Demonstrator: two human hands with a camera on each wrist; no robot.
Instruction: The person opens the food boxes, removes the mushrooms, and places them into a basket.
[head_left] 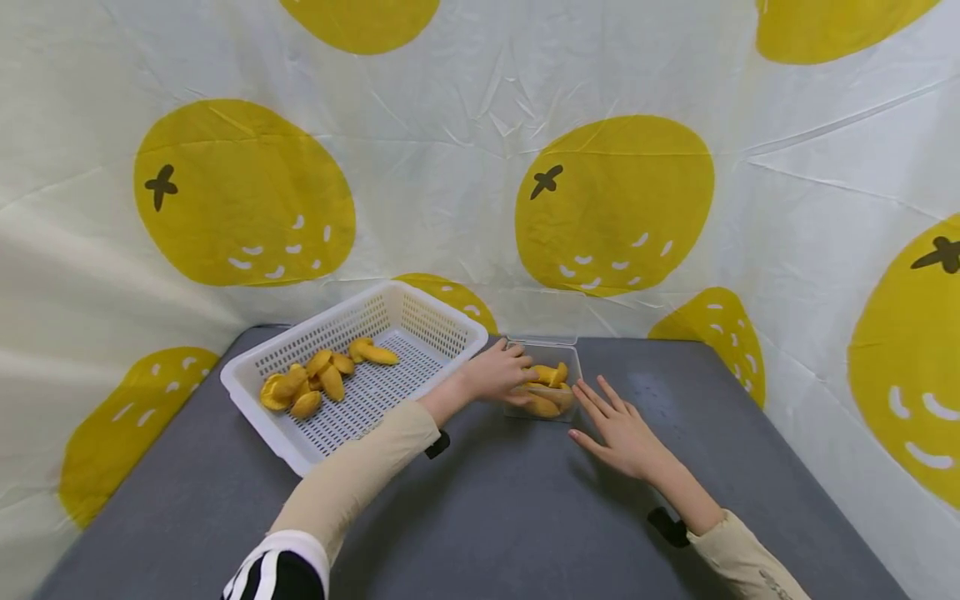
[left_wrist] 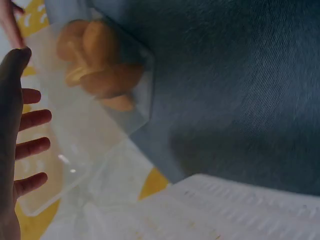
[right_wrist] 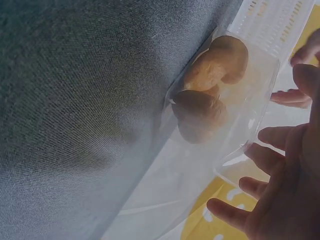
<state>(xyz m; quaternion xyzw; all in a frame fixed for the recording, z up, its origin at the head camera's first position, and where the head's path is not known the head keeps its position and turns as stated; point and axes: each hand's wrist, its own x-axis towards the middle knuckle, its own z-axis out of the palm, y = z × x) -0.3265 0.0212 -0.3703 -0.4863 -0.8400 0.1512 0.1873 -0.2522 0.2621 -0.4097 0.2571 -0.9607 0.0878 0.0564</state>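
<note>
A clear plastic box (head_left: 573, 363) with several orange-brown mushrooms (head_left: 543, 406) inside stands on the dark table. Its transparent lid (left_wrist: 75, 160) is raised at the back. My left hand (head_left: 495, 372) is over the box's left side, fingers spread and loosely bent around nothing. To the right of the box, my right hand (head_left: 626, 437) reaches in with its fingers extended, the fingertips close to the box wall. Whether either hand touches the box is hard to tell. In the right wrist view, the mushrooms (right_wrist: 205, 120) show through the clear wall.
A white perforated basket (head_left: 255, 417) sits to the left, tilted in view, with several more mushrooms (head_left: 330, 382) towards its left end. Behind the dark table (head_left: 510, 517) hangs a pale sheet (head_left: 442, 192) printed with yellow fruit.
</note>
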